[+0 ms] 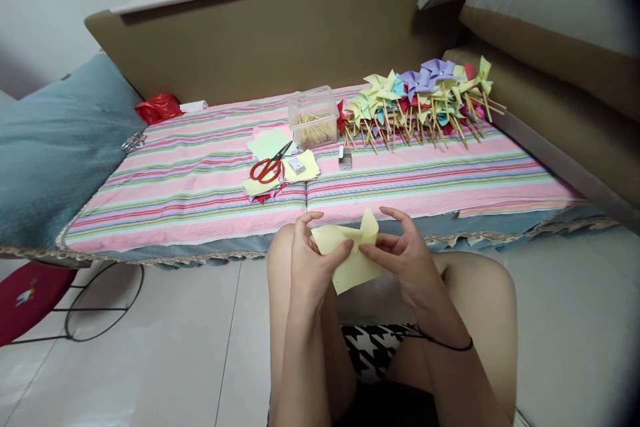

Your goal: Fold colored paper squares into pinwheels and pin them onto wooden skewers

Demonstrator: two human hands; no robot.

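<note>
Between my hands, above my lap, is a yellow sheet of paper (356, 272) with its upper corners bent inward. My left hand (313, 260) pinches its left side, thumb on the front face. From the other side my right hand (405, 257) grips it, thumb pressed near the middle and index finger raised off the paper. Beyond them on the striped cloth lie red-handled scissors (267, 167) on stacked coloured paper squares (270, 143). A small box (296, 165) rests on a yellow stack, and a small open box (345, 159) stands to its right.
A clear plastic container (314, 117) holds many thin sticks. Many paper pinwheels (420, 97) on sticks lie in a heap at the right. A red plastic bag (159, 108) sits at the back left. A red stool (33, 297) is on the floor at left.
</note>
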